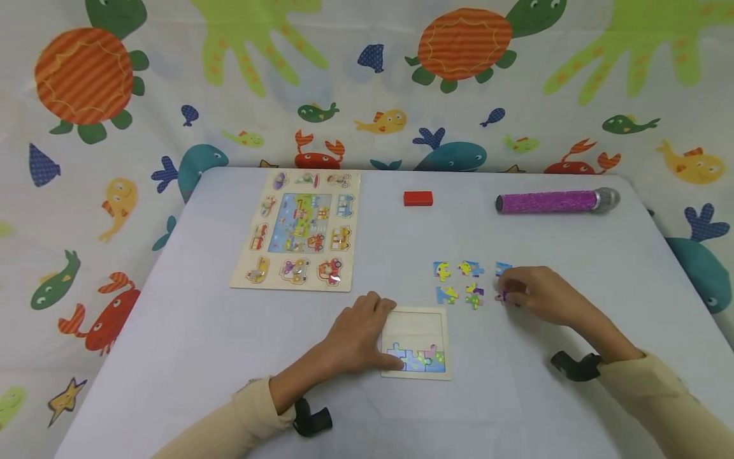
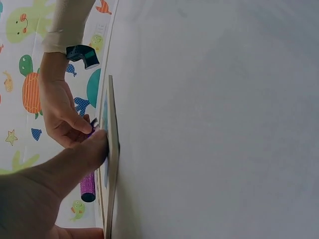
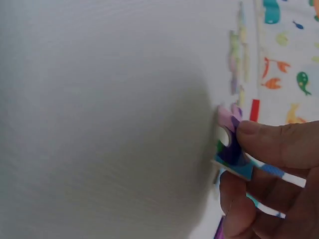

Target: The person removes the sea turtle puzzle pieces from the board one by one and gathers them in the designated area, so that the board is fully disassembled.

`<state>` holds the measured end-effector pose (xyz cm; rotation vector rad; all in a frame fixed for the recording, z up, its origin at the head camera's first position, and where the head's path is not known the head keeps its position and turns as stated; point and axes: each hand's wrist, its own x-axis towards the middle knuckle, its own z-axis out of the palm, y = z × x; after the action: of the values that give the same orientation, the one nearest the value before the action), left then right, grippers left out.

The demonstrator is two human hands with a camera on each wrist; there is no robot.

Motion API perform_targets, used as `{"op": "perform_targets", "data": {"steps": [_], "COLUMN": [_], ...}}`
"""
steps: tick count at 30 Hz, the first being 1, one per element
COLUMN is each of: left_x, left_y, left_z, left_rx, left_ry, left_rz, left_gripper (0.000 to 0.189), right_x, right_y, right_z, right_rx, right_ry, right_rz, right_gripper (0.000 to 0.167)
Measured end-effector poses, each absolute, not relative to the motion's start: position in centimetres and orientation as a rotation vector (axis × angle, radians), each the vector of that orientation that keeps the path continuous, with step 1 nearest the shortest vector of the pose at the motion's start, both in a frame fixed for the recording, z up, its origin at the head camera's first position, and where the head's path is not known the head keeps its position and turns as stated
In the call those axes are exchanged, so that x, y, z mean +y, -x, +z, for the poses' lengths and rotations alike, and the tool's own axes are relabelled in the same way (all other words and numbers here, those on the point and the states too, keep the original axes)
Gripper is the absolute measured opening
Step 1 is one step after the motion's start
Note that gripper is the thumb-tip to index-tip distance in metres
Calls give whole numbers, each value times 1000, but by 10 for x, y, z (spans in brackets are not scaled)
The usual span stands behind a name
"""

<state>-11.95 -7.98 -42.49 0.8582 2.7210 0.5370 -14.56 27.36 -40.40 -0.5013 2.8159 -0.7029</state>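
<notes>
A small wooden puzzle tray (image 1: 415,375) lies near the table's front, with several joined pieces (image 1: 424,361) along its lower part and bare wood above. My left hand (image 1: 359,335) holds the tray by its left side, thumb over the lower left corner and fingers at the upper left one. To the right of the tray, my right hand (image 1: 536,294) pinches a puzzle piece (image 3: 231,144) coloured purple, pink, blue and green between thumb and fingers. Loose puzzle pieces (image 1: 473,296) lie in two rows left of that hand, and one blue piece (image 1: 503,268) shows just beyond its fingers.
At the back left lies a larger wooden peg puzzle (image 1: 243,280) with vehicle pieces. A red block (image 1: 418,199) and a purple toy microphone (image 1: 547,202) lie along the back of the white table (image 1: 189,370). Behind hangs a sea-animal printed cloth (image 1: 355,83).
</notes>
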Motion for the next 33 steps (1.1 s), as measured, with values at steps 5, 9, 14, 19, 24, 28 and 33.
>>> {"op": "perform_targets", "data": {"steps": [5, 9, 14, 19, 24, 28, 33], "left_x": [-81, -81, -81, -82, -84, -84, -85], "left_y": [120, 120, 120, 121, 121, 121, 121], "left_z": [-423, -422, -423, -425, -425, -423, -421], "left_rx": [2727, 2725, 2714, 2722, 2693, 2673, 2679], "left_ry": [-864, -859, -862, -884, -921, -954, -956], "left_rz": [538, 538, 528, 496, 503, 483, 462], "left_gripper": [100, 100, 101, 101, 107, 112, 114], "right_x": [266, 253, 210, 152, 119, 108, 104], "right_y": [143, 133, 108, 87, 83, 81, 85], "right_z": [-410, -405, -391, -397, -412, -418, -418], "right_rx": [2907, 2995, 3056, 2863, 2810, 2817, 2760], "right_ry": [423, 404, 635, 983, 1054, 1039, 971], "right_rz": [-561, -447, -478, -502, -460, -465, -592], "right_gripper": [19, 22, 26, 29, 26, 22, 23]}}
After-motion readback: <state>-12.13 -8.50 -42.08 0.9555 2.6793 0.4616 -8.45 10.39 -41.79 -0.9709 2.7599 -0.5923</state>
